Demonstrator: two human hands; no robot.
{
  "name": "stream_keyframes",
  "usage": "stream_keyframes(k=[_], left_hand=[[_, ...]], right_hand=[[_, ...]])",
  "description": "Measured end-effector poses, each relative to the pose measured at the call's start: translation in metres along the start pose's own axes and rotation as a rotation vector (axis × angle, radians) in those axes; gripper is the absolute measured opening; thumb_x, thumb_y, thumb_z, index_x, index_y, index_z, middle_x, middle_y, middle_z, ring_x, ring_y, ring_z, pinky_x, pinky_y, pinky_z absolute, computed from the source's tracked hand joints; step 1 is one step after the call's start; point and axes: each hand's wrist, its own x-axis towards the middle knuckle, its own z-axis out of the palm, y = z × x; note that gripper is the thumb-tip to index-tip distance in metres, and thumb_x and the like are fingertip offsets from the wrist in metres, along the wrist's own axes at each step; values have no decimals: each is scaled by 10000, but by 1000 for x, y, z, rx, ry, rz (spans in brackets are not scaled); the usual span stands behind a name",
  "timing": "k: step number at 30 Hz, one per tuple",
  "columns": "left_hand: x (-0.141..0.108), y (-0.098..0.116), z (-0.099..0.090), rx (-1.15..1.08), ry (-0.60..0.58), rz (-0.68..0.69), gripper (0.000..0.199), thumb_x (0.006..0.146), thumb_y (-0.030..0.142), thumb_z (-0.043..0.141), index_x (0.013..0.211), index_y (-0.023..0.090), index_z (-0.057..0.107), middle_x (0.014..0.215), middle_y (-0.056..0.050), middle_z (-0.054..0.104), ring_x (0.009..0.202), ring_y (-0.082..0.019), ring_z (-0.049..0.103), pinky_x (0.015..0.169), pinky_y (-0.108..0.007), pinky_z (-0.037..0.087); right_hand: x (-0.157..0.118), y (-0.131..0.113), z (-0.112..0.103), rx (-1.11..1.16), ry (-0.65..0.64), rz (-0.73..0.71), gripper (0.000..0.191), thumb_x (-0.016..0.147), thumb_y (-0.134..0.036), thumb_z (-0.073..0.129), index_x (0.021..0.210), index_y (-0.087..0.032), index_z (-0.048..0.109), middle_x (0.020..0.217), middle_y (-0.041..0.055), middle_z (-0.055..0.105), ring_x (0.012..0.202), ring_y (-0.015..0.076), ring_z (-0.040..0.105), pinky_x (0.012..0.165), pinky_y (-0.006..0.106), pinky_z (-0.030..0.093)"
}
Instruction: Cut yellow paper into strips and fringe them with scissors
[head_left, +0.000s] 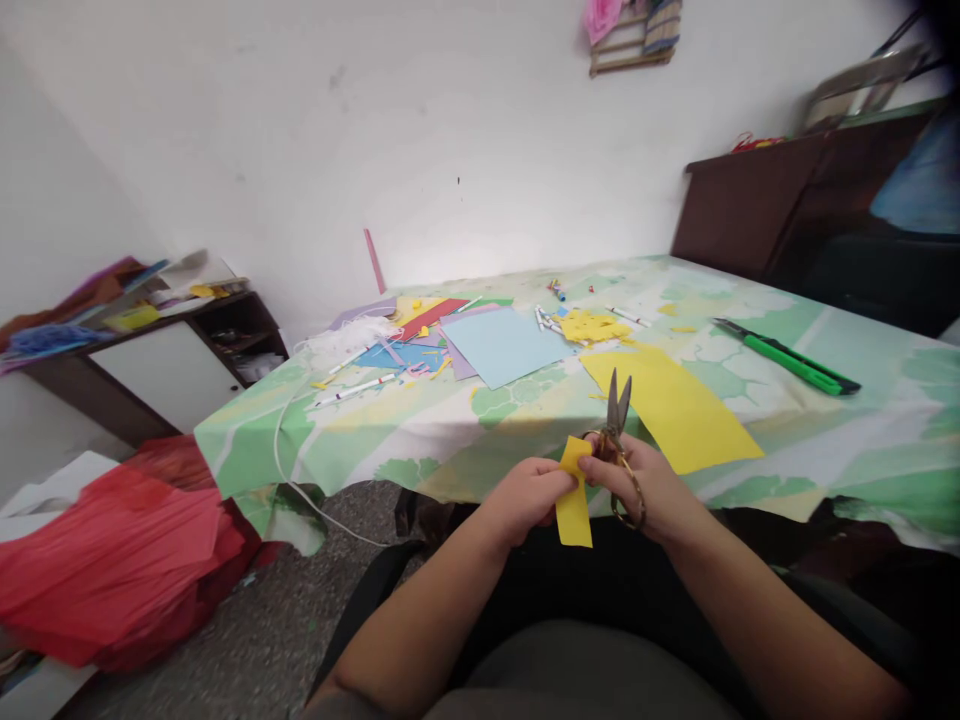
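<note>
Between my hands, just off the table's front edge, is a narrow yellow paper strip (574,512). My left hand (529,497) pinches its left side, thumb on top. A pair of scissors (616,420) with gold-coloured handles is in my right hand (649,490), its blades pointing up and slightly parted. That hand's thumb and fingertips also touch the strip's right side. Beyond my right hand a large yellow paper sheet (682,405) lies on the table, reaching its front edge.
On the patterned tablecloth (420,435) lie a green utility knife (799,362), a light blue sheet (506,345), yellow scraps (592,325), several markers and a white tangle (349,335) with a hanging cord. A red bag (127,560) sits on the floor at left.
</note>
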Motion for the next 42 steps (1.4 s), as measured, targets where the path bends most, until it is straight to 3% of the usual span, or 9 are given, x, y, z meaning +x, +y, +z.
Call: stream_keyframes(k=[6, 9, 13, 19, 22, 26, 29, 36, 42], left_hand=[[-9, 0, 2, -134, 63, 273, 193, 665, 312, 581, 791, 174, 631, 723, -20, 601, 646, -124, 510, 573, -216, 360], [-16, 1, 5, -95, 60, 351, 209, 660, 337, 612, 768, 162, 651, 747, -38, 622, 691, -137, 525, 642, -230, 377], [-24, 0, 9, -145, 60, 296, 202, 634, 335, 638, 682, 140, 648, 663, -33, 610, 621, -128, 516, 617, -247, 377], [-30, -1, 13, -328, -68, 220, 261, 574, 313, 689, 736, 112, 650, 697, -61, 626, 631, -147, 552, 649, -284, 410], [-29, -2, 13, -340, -38, 239, 235, 590, 305, 680, 719, 114, 636, 706, -62, 633, 645, -142, 560, 660, -276, 415], [-27, -1, 10, -168, 84, 296, 154, 659, 289, 611, 681, 138, 595, 710, -50, 633, 600, -128, 561, 604, -250, 423], [-30, 3, 8, -44, 83, 262, 138, 696, 295, 563, 699, 157, 565, 696, -35, 621, 573, -139, 578, 570, -262, 439], [-38, 8, 13, 193, 22, 294, 87, 746, 215, 496, 755, 161, 564, 708, -19, 623, 698, -144, 605, 679, -269, 458], [-38, 6, 15, 125, 4, 260, 94, 737, 217, 496, 753, 163, 571, 722, -17, 629, 638, -128, 600, 637, -260, 468]], right_hand=[[-23, -11, 8, -96, 76, 3, 265, 619, -415, 613, 688, -195, 483, 604, -36, 471, 570, 108, 434, 544, 248, 377], [-31, -17, 12, -197, 60, 12, 272, 603, -424, 612, 629, -202, 455, 548, -49, 435, 510, 94, 383, 481, 237, 346], [-39, -22, 14, -257, 92, 5, 264, 603, -437, 597, 619, -210, 463, 535, -43, 456, 494, 99, 390, 468, 242, 340], [-50, -21, 17, -222, 155, -32, 263, 603, -433, 600, 667, -217, 466, 550, -45, 448, 518, 110, 409, 493, 252, 347], [-51, -17, 17, -243, 168, -33, 268, 638, -459, 558, 677, -216, 451, 568, -37, 459, 528, 116, 418, 506, 259, 352], [-50, -10, 8, -639, 126, -5, 306, 660, -492, 531, 602, -217, 411, 533, -29, 454, 495, 119, 397, 463, 254, 292], [-52, -7, -2, -925, 57, 20, 355, 652, -538, 527, 581, -213, 403, 535, -18, 480, 492, 122, 403, 454, 248, 257], [-57, -24, -19, -1195, -42, 17, 373, 680, -559, 480, 575, -208, 415, 555, 8, 522, 503, 128, 425, 449, 240, 231], [-58, -30, -26, -1273, -65, -29, 390, 672, -591, 467, 604, -208, 441, 583, 14, 539, 514, 135, 444, 445, 240, 221]])
